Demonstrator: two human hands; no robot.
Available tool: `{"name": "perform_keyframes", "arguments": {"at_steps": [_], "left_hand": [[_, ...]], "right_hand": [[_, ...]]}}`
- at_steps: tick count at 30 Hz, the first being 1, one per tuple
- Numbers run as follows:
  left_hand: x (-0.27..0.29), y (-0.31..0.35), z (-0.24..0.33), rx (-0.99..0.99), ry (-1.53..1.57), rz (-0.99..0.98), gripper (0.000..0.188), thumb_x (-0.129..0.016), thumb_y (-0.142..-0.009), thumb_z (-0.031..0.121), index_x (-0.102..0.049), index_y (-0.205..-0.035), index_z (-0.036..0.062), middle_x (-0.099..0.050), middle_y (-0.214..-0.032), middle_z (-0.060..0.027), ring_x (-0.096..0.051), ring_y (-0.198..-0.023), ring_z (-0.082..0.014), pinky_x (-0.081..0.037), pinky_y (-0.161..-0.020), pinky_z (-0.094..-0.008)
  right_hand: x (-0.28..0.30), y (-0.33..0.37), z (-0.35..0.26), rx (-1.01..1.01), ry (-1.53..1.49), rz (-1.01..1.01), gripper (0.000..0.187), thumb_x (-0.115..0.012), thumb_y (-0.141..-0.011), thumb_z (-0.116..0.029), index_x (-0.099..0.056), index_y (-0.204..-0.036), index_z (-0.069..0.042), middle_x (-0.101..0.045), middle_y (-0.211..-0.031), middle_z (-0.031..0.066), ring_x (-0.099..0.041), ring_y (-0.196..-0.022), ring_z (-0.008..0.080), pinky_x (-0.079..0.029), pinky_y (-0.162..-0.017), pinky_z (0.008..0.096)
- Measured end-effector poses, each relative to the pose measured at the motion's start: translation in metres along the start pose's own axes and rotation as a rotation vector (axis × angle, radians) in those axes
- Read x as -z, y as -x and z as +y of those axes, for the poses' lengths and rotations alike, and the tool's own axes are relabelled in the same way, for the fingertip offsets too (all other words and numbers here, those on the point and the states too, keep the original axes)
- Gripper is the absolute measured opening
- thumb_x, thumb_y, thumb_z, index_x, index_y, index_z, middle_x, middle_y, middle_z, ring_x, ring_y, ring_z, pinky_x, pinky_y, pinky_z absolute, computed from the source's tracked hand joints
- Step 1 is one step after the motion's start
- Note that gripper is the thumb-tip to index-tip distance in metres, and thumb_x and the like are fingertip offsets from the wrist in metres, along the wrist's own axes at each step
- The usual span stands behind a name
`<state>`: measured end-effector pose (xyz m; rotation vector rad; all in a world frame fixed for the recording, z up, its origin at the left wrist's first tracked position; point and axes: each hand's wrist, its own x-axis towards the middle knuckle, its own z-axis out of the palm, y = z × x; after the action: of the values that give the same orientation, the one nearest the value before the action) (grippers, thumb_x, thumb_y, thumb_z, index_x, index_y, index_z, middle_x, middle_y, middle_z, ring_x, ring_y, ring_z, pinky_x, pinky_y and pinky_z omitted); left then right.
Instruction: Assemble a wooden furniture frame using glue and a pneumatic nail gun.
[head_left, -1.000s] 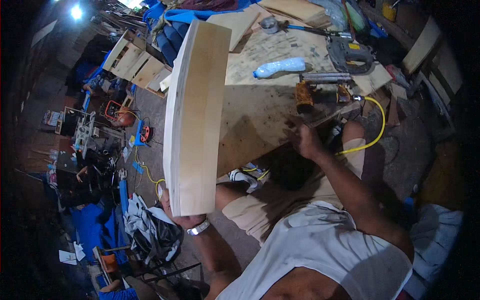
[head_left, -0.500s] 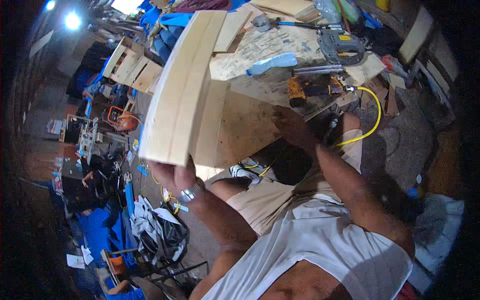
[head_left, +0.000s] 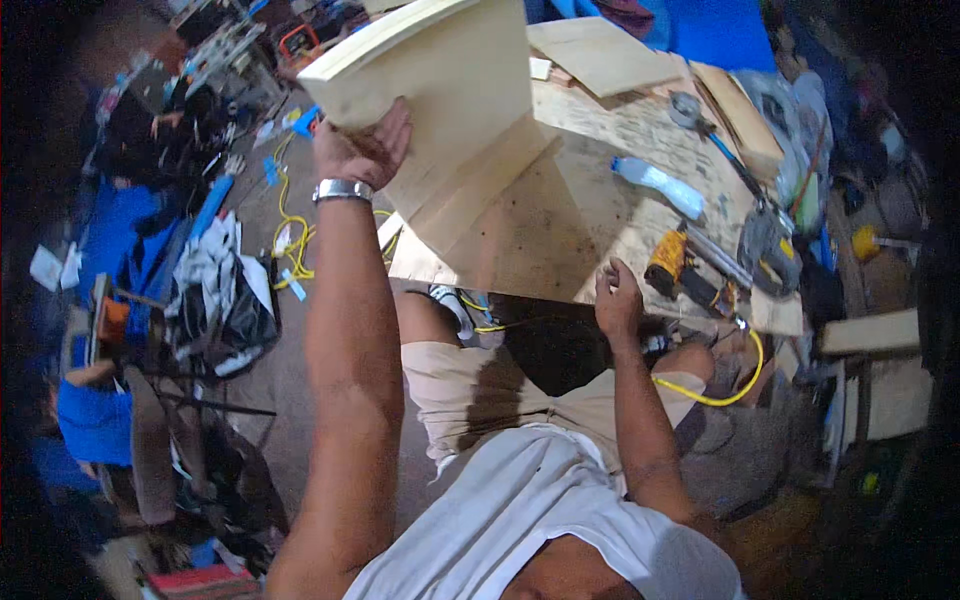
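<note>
My left hand (head_left: 365,150), with a metal watch on the wrist, grips the near-left end of a pale wooden board piece (head_left: 450,75). Its fingers lie along the broad face. The piece is raised and tilted over the low plywood worktop (head_left: 510,250), and its far end leaves the picture. Whether its lower edge touches the worktop I cannot tell. My right hand (head_left: 620,300) is at the worktop's near edge, fingers loosely bent and apart, with nothing visible in them. Just right of it lies a yellow-and-black air nailer (head_left: 668,262).
A clear plastic bottle (head_left: 660,185), a grey power tool (head_left: 770,250) and loose boards (head_left: 605,58) lie on the worktop. A yellow hose (head_left: 735,395) curves from the nailer towards my leg. Crumpled grey-and-black cloth (head_left: 225,300) and yellow cord (head_left: 290,235) lie on the floor at left.
The view has swung round. My left arm is stretched further out, and the wooden piece now shows its broad face. My right hand has drawn back to the worktop's edge, its fingers more bent.
</note>
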<state>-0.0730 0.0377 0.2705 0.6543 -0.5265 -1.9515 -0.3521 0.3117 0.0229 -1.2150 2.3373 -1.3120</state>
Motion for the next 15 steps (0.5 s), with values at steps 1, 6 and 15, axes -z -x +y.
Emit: {"name": "perform_keyframes", "arguments": {"at_steps": [1,6,15], "left_hand": [[0.003,-0.003,0.0,0.001,-0.055,0.004,0.07,-0.036,-0.093,0.058,-0.043,-0.139,0.0056,-0.062,-0.127,-0.0219,-0.064,-0.112,-0.0335,-0.048,-0.097,-0.0441],[0.041,0.007,0.004,0.053,-0.168,-0.105,0.078,-0.035,-0.09,0.07,-0.055,-0.127,0.0045,-0.069,-0.11,-0.017,-0.067,-0.1,-0.0264,-0.051,-0.086,-0.0372],[0.119,-0.041,-0.046,-0.972,-0.987,0.233,0.06,-0.059,-0.094,0.053,-0.06,-0.116,-0.0028,-0.069,-0.098,-0.0126,-0.064,-0.091,-0.0238,-0.049,-0.079,-0.0352]], "right_hand": [[-0.001,0.0,-0.003,-0.057,-0.033,0.01,0.042,-0.064,-0.09,-0.016,-0.056,-0.128,0.0,-0.065,-0.115,0.0177,-0.066,-0.103,0.0279,-0.052,-0.089,0.0401],[-0.005,0.002,0.001,-0.065,-0.051,0.042,0.04,-0.063,-0.09,-0.01,-0.055,-0.129,0.001,-0.068,-0.108,0.0148,-0.067,-0.097,0.0239,-0.053,-0.086,0.0376],[-0.001,-0.003,0.008,-0.058,0.024,0.068,0.037,-0.062,-0.091,-0.014,-0.059,-0.124,0.002,-0.069,-0.103,0.0155,-0.067,-0.091,0.025,-0.052,-0.082,0.0356]]}}
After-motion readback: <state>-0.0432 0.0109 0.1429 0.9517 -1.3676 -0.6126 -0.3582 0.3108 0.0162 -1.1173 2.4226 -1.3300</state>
